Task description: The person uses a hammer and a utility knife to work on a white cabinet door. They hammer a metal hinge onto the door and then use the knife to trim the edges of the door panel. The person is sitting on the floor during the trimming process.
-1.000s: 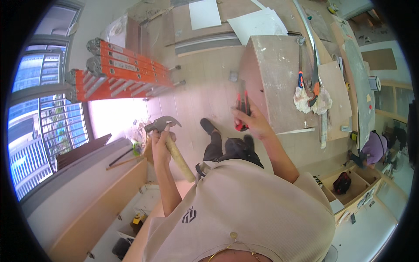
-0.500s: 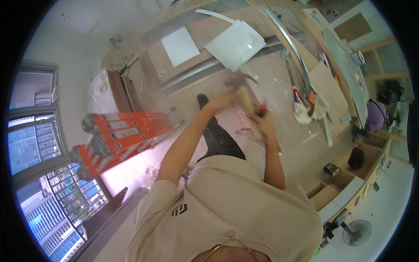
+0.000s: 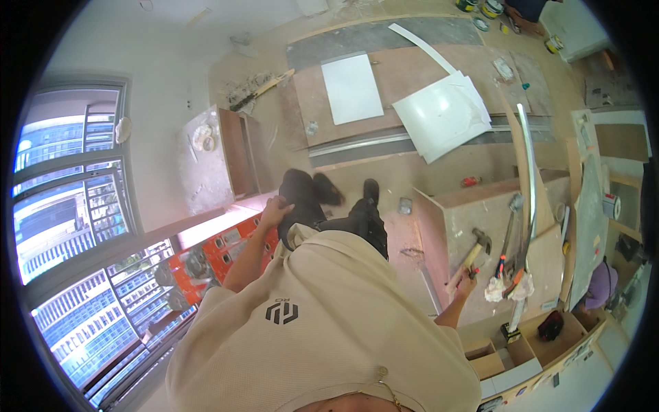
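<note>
Risks first, left to right. Our left forearm runs right beside the orange ladder; an elbow swung out could knock it. Left hand is by the trouser leg, fingers bent, no tool seen in it; can't tell if it pinches cloth. Past our feet, the white sheet and the curled sheet lie loose, so a step onto either could slide or crack it.

Right hand is over the box, fingers closed round the hammer, with a small red piece at the fingers. Can't tell what that piece is, or how firmly it sits. Sharing one grip, either could slip. Hammer head points away from us, near the long tool; a careless turn could clip it or shove the saw beside it.

Materials: ladder has orange rails with punched holes. White sheet is flat, smooth, four-sided; curled one is glossy and bowed. Box is square-edged board, dusty, paint-spotted. Hammer: pale straight handle, dull grey claw head. Long tool: thin shaft, blue-and-orange grip. Saw: orange handle. Crumpled white rags bunch up near both grips.
</note>
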Motion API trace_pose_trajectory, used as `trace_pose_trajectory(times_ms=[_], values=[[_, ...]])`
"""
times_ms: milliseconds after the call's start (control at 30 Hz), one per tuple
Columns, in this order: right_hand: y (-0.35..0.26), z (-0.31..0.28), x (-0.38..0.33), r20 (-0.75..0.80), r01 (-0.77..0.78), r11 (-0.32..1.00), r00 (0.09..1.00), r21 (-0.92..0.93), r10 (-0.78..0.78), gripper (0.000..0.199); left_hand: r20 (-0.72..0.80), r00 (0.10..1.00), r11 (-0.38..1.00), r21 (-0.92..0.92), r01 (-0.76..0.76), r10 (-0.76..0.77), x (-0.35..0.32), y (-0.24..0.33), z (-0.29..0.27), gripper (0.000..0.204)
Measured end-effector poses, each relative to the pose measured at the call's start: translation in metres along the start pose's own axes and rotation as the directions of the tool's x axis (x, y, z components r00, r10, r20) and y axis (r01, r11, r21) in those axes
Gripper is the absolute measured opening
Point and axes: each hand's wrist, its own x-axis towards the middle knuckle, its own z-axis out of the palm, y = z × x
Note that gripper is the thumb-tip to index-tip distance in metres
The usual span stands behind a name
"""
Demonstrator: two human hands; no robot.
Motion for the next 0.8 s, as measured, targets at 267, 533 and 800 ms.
trace_pose_trajectory(times_ms=[267, 533, 800], values=[[-0.043, 0.076, -0.015, -0.564, -0.253, 0.679, 0.775, -0.689, -0.284, 0.033, 0.397, 0.916, 0.981, 0.15, -0.121, 0.052, 0.163, 0.101, -0.154, 0.028], [-0.132, 0.428, -0.062, -0.071, 0.383, 0.821, 0.889, -0.422, -0.452, 0.044, 0.633, 0.742, 0.861, 0.231, -0.453, 0.221, 0.402, 0.083, -0.268, 0.028], [-0.272, 0.847, -0.131, 0.474, 0.248, 0.75, 0.875, -0.614, 0.098, 0.039, 0.728, 0.56, 0.689, 0.167, -0.705, 0.396, 0.527, 0.044, -0.354, 0.041]])
